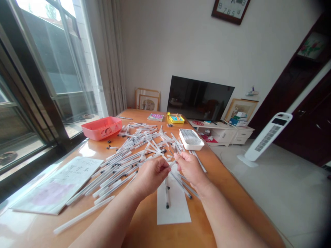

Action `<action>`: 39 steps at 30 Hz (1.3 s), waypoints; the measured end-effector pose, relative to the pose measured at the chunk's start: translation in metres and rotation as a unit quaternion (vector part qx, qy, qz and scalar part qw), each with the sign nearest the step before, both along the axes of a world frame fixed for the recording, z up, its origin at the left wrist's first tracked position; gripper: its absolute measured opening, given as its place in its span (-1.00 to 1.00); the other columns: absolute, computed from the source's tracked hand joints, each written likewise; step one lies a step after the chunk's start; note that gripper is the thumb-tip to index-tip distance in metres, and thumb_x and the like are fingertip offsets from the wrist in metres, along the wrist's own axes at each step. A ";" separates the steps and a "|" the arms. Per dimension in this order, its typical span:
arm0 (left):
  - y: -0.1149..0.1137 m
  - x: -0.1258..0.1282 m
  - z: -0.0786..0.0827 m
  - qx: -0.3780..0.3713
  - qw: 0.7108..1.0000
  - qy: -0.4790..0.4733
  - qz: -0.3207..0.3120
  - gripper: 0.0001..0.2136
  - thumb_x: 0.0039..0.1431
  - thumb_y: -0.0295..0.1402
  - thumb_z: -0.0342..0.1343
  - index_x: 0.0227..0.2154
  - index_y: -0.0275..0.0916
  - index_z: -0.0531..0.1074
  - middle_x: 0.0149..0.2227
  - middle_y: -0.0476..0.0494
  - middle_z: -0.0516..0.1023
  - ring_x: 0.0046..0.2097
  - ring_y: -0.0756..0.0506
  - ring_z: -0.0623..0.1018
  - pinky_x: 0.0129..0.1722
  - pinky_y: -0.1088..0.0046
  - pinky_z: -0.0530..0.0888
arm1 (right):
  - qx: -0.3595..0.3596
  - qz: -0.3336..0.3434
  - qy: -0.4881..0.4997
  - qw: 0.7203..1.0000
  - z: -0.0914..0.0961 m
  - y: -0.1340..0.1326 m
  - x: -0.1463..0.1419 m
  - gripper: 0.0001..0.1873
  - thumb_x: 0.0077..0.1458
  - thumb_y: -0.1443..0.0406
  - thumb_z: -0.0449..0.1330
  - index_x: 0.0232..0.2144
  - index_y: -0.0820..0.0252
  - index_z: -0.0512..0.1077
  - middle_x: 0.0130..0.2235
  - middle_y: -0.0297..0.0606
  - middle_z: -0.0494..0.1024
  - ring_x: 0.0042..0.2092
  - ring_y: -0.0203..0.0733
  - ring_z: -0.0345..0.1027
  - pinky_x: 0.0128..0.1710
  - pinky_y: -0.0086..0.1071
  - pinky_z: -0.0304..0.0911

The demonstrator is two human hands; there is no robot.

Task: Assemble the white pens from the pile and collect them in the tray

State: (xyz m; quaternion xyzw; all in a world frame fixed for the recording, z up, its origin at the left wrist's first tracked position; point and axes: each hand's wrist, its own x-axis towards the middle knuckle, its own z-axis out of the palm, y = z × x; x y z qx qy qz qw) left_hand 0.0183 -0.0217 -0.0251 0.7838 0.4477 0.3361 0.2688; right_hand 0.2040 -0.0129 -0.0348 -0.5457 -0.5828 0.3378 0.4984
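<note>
My left hand (153, 175) is closed in a pinch, and a short whitish pen piece (172, 164) reaches from its fingertips towards my right hand (190, 168). That hand is also closed, thumb up, on a thin pen part largely hidden by its fingers. Under both hands lies a white sheet of paper (174, 210), with a black-tipped pen (167, 196) on it. Loose translucent pen barrels (113, 172) are heaped across the table, many with black ends. Beyond my right hand, a white tray (199, 147) holds a bundle of thin grey refills.
A red plastic basket (103, 132) stands at the table's left edge, with a writing booklet (62, 182) nearer me. Farther back are a yellow box (176, 119) and a colourful booklet (155, 117). A white tower fan (269, 136) stands on the floor to the right.
</note>
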 end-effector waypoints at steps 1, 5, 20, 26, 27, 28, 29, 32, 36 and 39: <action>0.000 0.000 0.000 0.004 1.000 0.002 0.002 -0.83 0.18 -0.23 0.13 -0.42 -0.20 0.46 -0.47 0.01 0.43 -0.44 0.01 0.31 -0.43 0.48 0.20 | 0.001 0.000 0.005 1.000 0.000 0.000 -0.001 -0.48 0.17 -0.07 0.17 -0.61 0.17 0.27 -0.67 -0.44 0.27 -0.59 -0.37 0.04 -0.56 -0.45 -0.02; 0.005 -0.004 -0.002 -0.012 0.999 -0.036 -0.013 -0.82 0.18 -0.22 0.13 -0.43 -0.20 0.46 -0.50 0.02 0.40 -0.45 0.00 0.30 -0.45 0.49 0.20 | -0.011 0.021 0.044 0.999 0.005 -0.004 -0.001 -0.45 0.17 -0.13 0.13 -0.58 0.19 0.31 -0.63 -0.41 0.31 -0.61 -0.39 0.01 -0.60 -0.46 -0.06; 0.018 -0.009 -0.008 -0.078 0.975 -0.207 -0.014 -0.77 0.13 -0.15 0.21 -0.39 -0.22 0.48 -0.44 -0.03 0.49 -0.41 -0.02 0.38 -0.40 0.49 0.26 | -0.013 0.024 0.062 0.998 0.000 0.005 0.004 -0.52 0.21 -0.09 0.08 -0.40 0.20 0.44 -0.54 -0.35 0.46 -0.58 -0.34 0.17 -0.53 -0.44 0.12; 0.027 -0.019 -0.008 -0.148 0.927 -0.329 0.101 -0.69 0.10 -0.08 0.25 -0.35 -0.26 0.47 -0.41 -0.09 0.55 -0.46 0.02 0.36 -0.41 0.48 0.26 | 0.084 -0.005 -0.194 0.977 -0.020 0.023 0.016 -0.71 0.22 0.17 0.10 -0.17 0.10 0.59 -0.22 -0.25 0.63 -0.18 -0.14 0.47 -0.18 -0.36 0.30; 0.028 -0.020 -0.008 -0.157 0.921 -0.340 0.111 -0.68 0.08 -0.08 0.25 -0.34 -0.27 0.46 -0.41 -0.10 0.56 -0.46 0.02 0.35 -0.42 0.48 0.25 | 0.084 0.001 -0.239 0.967 -0.022 0.024 0.016 -0.70 0.23 0.21 0.09 -0.13 0.06 0.59 -0.15 -0.25 0.63 -0.12 -0.13 0.47 -0.13 -0.35 0.29; 0.029 -0.021 -0.008 -0.165 0.915 -0.349 0.119 -0.67 0.07 -0.07 0.26 -0.34 -0.27 0.46 -0.40 -0.11 0.57 -0.47 0.02 0.35 -0.42 0.48 0.25 | 0.074 0.007 -0.283 0.956 -0.024 0.026 0.016 -0.67 0.23 0.23 0.08 -0.08 0.01 0.59 -0.10 -0.25 0.62 -0.09 -0.13 0.47 -0.10 -0.36 0.28; 0.029 -0.022 -0.008 -0.170 0.910 -0.358 0.124 -0.66 0.06 -0.06 0.27 -0.34 -0.27 0.46 -0.39 -0.12 0.58 -0.47 0.02 0.35 -0.41 0.48 0.25 | 0.058 0.012 -0.325 0.944 -0.024 0.027 0.015 -0.65 0.24 0.23 0.06 -0.03 -0.04 0.58 -0.08 -0.26 0.61 -0.07 -0.13 0.47 -0.09 -0.36 0.28; 0.030 -0.024 -0.009 -0.183 0.898 -0.376 0.139 -0.64 0.01 -0.05 0.31 -0.34 -0.27 0.47 -0.37 -0.15 0.60 -0.45 0.02 0.38 -0.38 0.47 0.27 | 0.007 0.021 -0.434 0.901 -0.023 0.028 0.010 -0.58 0.29 0.22 0.00 0.09 -0.18 0.49 -0.04 -0.26 0.59 -0.07 -0.12 0.47 -0.11 -0.35 0.26; 0.030 -0.025 -0.007 -0.209 0.880 -0.402 0.145 -0.62 -0.05 -0.07 0.35 -0.33 -0.27 0.47 -0.34 -0.18 0.61 -0.42 -0.01 0.45 -0.34 0.45 0.31 | -0.028 0.022 -0.520 0.854 -0.022 0.029 0.004 -0.53 0.32 0.23 -0.05 0.18 -0.28 0.38 -0.03 -0.23 0.55 -0.11 -0.10 0.48 -0.18 -0.32 0.23; 0.030 -0.026 -0.007 -0.217 0.872 -0.413 0.145 -0.62 -0.05 -0.08 0.35 -0.33 -0.28 0.47 -0.33 -0.18 0.62 -0.43 0.00 0.45 -0.36 0.46 0.31 | -0.021 0.017 -0.514 0.857 -0.024 0.030 0.002 -0.58 0.30 0.22 0.00 0.12 -0.25 0.44 -0.07 -0.24 0.54 -0.13 -0.11 0.47 -0.20 -0.33 0.20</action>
